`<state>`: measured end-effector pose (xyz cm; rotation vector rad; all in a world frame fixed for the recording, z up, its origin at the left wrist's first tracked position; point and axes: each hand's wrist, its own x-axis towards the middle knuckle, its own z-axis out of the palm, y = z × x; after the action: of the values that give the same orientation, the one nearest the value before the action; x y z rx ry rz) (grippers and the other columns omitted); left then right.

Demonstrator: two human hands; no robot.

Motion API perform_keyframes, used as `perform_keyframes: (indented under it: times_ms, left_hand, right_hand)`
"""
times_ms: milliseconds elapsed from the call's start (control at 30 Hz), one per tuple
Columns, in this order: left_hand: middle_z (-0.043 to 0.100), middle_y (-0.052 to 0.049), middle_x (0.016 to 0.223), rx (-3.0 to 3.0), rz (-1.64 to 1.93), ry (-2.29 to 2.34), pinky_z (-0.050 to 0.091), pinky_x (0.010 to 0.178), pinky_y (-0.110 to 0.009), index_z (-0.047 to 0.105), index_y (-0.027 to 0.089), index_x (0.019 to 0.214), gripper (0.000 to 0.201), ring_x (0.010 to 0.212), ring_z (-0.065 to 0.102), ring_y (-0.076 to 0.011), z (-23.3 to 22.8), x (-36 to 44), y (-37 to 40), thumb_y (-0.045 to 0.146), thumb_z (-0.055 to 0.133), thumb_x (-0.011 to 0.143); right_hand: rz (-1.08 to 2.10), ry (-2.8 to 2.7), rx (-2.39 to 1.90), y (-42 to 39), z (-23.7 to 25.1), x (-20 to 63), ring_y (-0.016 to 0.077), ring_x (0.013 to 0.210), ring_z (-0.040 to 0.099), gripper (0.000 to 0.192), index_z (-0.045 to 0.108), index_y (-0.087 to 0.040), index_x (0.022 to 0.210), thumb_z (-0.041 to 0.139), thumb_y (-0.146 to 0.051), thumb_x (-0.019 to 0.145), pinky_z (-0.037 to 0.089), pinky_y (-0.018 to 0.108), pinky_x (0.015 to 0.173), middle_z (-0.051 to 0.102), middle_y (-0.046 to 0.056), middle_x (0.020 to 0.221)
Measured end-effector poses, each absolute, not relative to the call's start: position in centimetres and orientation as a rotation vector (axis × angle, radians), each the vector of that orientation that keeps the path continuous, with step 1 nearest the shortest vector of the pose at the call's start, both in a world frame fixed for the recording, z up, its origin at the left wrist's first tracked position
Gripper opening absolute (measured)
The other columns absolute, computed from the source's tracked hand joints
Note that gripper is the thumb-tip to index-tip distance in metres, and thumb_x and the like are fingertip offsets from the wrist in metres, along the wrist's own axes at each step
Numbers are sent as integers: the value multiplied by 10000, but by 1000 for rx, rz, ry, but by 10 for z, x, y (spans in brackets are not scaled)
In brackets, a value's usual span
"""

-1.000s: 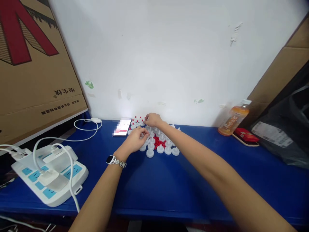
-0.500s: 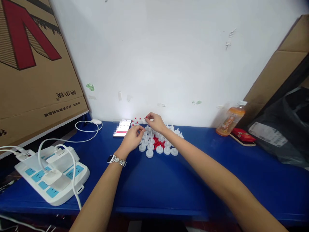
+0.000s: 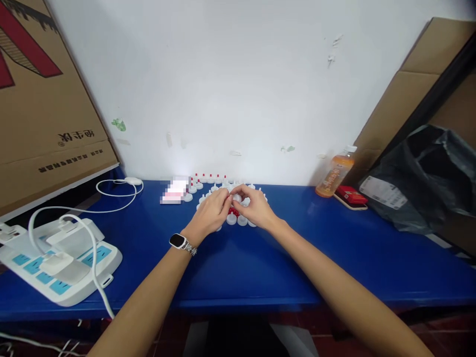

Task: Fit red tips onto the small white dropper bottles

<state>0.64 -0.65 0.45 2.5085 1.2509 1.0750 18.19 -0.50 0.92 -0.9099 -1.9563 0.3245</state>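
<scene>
A white wall [image 3: 223, 89] fills the back, scuffed and marked with pale peeled patches and a few green scraps [image 3: 119, 124]. A shiny blue table [image 3: 253, 267] runs along its foot, its front edge above a dark red floor [image 3: 323, 322]. A big brown box [image 3: 48, 114] with red print stands at the left; at the right are cardboard [image 3: 401, 99] and, in front of it, a dark bag [image 3: 416, 163] with a white label. A white power strip [image 3: 80, 293] lies on the table's left end, plugs in it, white cables [image 3: 94, 263] curving off.

Near the back, the left hand [image 3: 210, 209] and right hand [image 3: 256, 206] meet over the white caps [image 3: 231, 218]. Both grips are narrow, thumbs near fingers; red shows at the left fingertips, but whether either hand holds anything cannot be told.

An orange bottle [image 3: 335, 173] stands back right; beside it, a red packet [image 3: 351, 195] lies on a flat dark thing. A phone [image 3: 174, 191], pixelated, lies left of the caps, and a watch [image 3: 178, 241] sits on the left wrist. Spouted caps surround the hands, some red-tipped by the wall; small red tips [image 3: 233, 211] lie among them, partly hidden.
</scene>
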Motion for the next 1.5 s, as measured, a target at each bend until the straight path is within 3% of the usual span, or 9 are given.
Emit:
perform_keyframes:
  times_ms: [133, 333, 500, 633, 733, 867, 1067, 1333, 1500]
  left_hand:
    - [488, 12, 718, 2476, 1165, 1203, 320, 627, -291, 397, 213, 762, 251, 670, 464, -155, 7, 12, -8, 288, 357, 998]
    - [387, 46, 600, 2062, 1359, 1152, 291, 556, -273, 398, 203, 708, 349, 561, 381, -117, 7, 25, -10, 383, 347, 1002]
    - [347, 41, 569, 1815, 1444, 1098, 286, 524, -277, 346, 209, 620, 432, 524, 328, -110, 4, 28, -5, 451, 370, 977]
    - [294, 38, 534, 1649, 1519, 1217, 271, 494, -282, 276, 228, 606, 477, 487, 293, -119, 6, 11, 3, 514, 270, 988]
    - [419, 5, 598, 2070, 1359, 1337, 340, 588, -297, 385, 218, 656, 453, 600, 415, -163, 8, -2, 4, 502, 286, 995]
    - [600, -62, 895, 2655, 956, 1460, 380, 792, -377, 616, 227, 896, 311, 888, 501, -244, 2, -2, 5, 404, 379, 990]
    - [616, -75, 1055, 2726, 783, 1464, 377, 841, -413, 637, 252, 1192, 349, 995, 498, -267, -6, 1, 7, 379, 377, 997]
    - [605, -58, 977, 2549, 814, 1450, 391, 836, -407, 669, 228, 894, 333, 924, 498, -242, -1, 2, 6, 399, 397, 985]
    - [605, -61, 966, 2543, 822, 1452, 400, 829, -414, 662, 227, 868, 318, 919, 501, -246, -4, -1, 9, 395, 414, 976]
  right_hand:
    - [192, -1993, -881, -12, 15, 183, 157, 843, 621, 225, 614, -209, 1062, 517, -153, 867, 472, 285, 804, 674, 16, 946]
    - [5, -2002, -873, -17, 21, 175, 214, 1062, 599, 288, 583, -204, 1128, 464, -101, 887, 480, 346, 918, 646, 87, 1116]
    - [-17, -1964, -890, -17, 18, 171, 230, 1091, 584, 312, 592, -219, 1137, 457, -102, 881, 477, 367, 952, 633, 94, 1132]
    - [55, -1827, -981, -9, 16, 185, 225, 1036, 602, 262, 640, -218, 1028, 476, -110, 854, 469, 365, 951, 658, 76, 1071]
    - [181, -1640, -1110, 6, 13, 201, 200, 884, 623, 162, 656, -213, 953, 539, -199, 842, 491, 348, 871, 690, 41, 971]
    - [200, -1498, -1225, 33, 11, 217, 206, 933, 602, 185, 708, -197, 895, 604, -324, 809, 495, 331, 824, 650, 70, 1045]
    - [283, -1664, -1388, 90, 9, 223, 152, 674, 586, 201, 747, -167, 880, 599, -276, 795, 471, 281, 720, 632, 5, 712]
    - [229, -1966, -1515, 157, 12, 193, 180, 857, 675, 258, 764, -179, 969, 559, -181, 812, 492, 251, 803, 755, 67, 937]
    - [205, -2092, -1567, 170, 11, 180, 205, 833, 679, 207, 774, -183, 849, 591, -138, 763, 493, 269, 779, 754, 85, 893]
